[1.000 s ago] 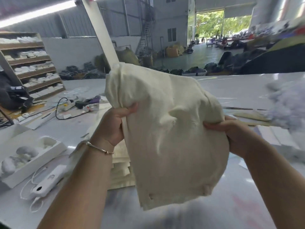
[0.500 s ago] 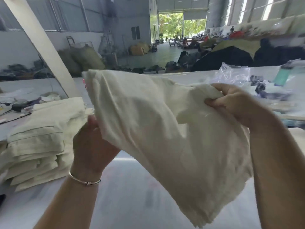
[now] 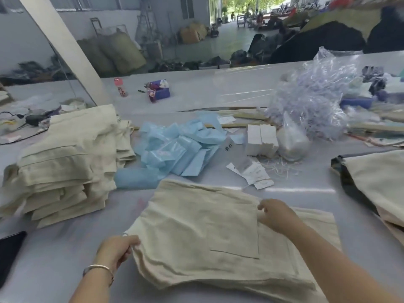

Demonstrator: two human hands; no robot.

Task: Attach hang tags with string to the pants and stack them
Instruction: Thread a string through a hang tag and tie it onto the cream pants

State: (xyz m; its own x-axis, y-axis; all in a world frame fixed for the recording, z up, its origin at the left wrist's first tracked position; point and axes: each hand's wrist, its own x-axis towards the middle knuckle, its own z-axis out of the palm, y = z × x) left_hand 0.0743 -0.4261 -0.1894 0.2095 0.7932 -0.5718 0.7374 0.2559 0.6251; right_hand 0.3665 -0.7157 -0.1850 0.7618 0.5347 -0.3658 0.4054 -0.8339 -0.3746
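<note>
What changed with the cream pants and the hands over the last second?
The pants went from held up in the air to lying folded flat on the table. The left hand keeps gripping the near-left edge; the right hand has loosened and now rests on top. The stack of folded pants at left looks unchanged.

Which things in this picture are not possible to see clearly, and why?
- Right hand, head view: fingertips curl down onto the pants, so any pinch is hidden.
- Hang tags: print too small to read.
- Folded stack: left part cut by the frame edge and blurred.
- Dark object at the left edge: cut off, unidentifiable.
</note>
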